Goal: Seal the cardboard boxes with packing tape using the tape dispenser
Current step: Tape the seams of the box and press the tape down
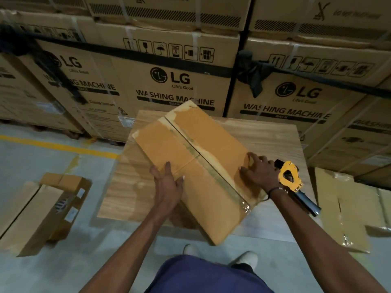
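Two hands are on the work. The left hand point(167, 187) lies with fingers extended and thumb spread on the near-left portion of the brown rectangular cardboard box point(190, 166), pressing the top rather than gripping it. The right hand point(259, 171) rests on the box's right edge with fingers spread and lightly bent against the top panel; it holds nothing that can be seen.

The box lies skewed on a pale wood-grain table point(264, 140), its near corner overhanging the table's front edge. A strip of clear packing tape point(211, 166) already covers the centre seam from the far edge to the near-right edge, where it wrinkles as it folds over.

The yellow tape dispenser with the dark handle point(293, 181) lies on the table just beside the right wrist, not in hand.

The step in hand appears to be pressing down the applied strip.

1. Keep the left palm flat to stop the box pivoting on its overhanging corner.
2. Run the right fingers along the seam outward from the centre, so trapped air escapes.
3. Flatten the wrinkled end over the edge; a loose end is likely to lift.
4. Leave the dispenser within reach for the next box.
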Motion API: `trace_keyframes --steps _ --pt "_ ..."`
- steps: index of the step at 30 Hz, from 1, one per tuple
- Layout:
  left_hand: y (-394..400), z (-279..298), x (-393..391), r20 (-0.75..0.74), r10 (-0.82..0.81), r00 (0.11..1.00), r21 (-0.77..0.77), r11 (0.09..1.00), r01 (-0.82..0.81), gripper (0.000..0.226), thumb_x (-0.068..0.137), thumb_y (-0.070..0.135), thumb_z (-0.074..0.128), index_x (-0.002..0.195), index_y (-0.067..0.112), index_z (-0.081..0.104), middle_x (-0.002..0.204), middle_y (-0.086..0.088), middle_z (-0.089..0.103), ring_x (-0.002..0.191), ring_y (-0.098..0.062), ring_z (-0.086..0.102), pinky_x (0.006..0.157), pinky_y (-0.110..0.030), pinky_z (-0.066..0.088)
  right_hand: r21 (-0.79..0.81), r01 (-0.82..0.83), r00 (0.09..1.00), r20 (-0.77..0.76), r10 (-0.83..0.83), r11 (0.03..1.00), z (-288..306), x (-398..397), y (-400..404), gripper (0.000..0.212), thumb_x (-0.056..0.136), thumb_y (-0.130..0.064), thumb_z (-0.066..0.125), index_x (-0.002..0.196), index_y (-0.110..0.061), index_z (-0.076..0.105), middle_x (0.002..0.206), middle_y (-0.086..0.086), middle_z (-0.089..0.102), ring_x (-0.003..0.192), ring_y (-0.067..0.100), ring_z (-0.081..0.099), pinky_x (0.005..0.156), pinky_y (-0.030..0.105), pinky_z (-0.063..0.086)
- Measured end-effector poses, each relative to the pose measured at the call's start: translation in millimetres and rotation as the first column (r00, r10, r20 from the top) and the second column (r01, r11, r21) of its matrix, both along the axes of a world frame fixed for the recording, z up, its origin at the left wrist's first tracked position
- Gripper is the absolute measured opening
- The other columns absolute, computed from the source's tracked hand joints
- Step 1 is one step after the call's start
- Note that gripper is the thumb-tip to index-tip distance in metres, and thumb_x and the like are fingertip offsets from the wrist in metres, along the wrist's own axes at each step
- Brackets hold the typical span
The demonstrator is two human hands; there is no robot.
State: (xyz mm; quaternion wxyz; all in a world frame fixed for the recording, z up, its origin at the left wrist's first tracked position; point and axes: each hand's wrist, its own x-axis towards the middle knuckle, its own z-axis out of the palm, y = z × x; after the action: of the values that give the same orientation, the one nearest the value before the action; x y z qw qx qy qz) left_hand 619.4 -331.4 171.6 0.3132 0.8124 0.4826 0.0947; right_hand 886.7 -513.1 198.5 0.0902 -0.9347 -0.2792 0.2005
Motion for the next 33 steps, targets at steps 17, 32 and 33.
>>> trace_keyframes --steps 17,32,33 --pt "58.8 -7.9 154.3 -0.194 -0.470 0.861 -0.163 0.881 0.444 0.094 0.095 0.070 0.049 0.165 0.029 0.001 0.165 -0.016 -0.032 0.155 -0.043 -0.014 0.124 -0.054 0.014 0.148 0.321 0.943 0.043 -0.330 0.935 -20.2 -21.8 -67.0 0.075 0.098 -0.059 0.056 0.159 -0.021 0.033 0.151 0.020 0.036 0.133 0.045 0.034 0.101 0.054 0.040" --pt "-55.1 41.3 201.5 0.260 -0.470 0.844 -0.108 0.854 0.509 0.033 0.093 0.006 0.062 0.126 0.011 0.064 0.115 -0.007 0.066 0.099 -0.022 0.065 0.084 -0.025 0.049 0.130 0.506 0.854 -0.211 -0.475 0.853 -56.8 85.6 -198.2 0.071 0.093 -0.034 0.075 0.146 0.002 0.044 0.142 0.030 0.047 0.127 0.046 0.052 0.103 0.046 0.045" --pt "-68.6 42.0 203.6 0.297 -0.439 0.848 -0.163 0.852 0.498 0.030 0.093 0.005 0.061 0.122 0.013 0.066 0.110 -0.005 0.068 0.095 -0.022 0.066 0.080 -0.025 0.050 0.094 0.499 0.854 -0.223 -0.470 0.862 -65.1 92.5 -205.4 0.072 0.092 -0.035 0.075 0.146 0.002 0.044 0.141 0.030 0.048 0.127 0.046 0.052 0.103 0.047 0.045"
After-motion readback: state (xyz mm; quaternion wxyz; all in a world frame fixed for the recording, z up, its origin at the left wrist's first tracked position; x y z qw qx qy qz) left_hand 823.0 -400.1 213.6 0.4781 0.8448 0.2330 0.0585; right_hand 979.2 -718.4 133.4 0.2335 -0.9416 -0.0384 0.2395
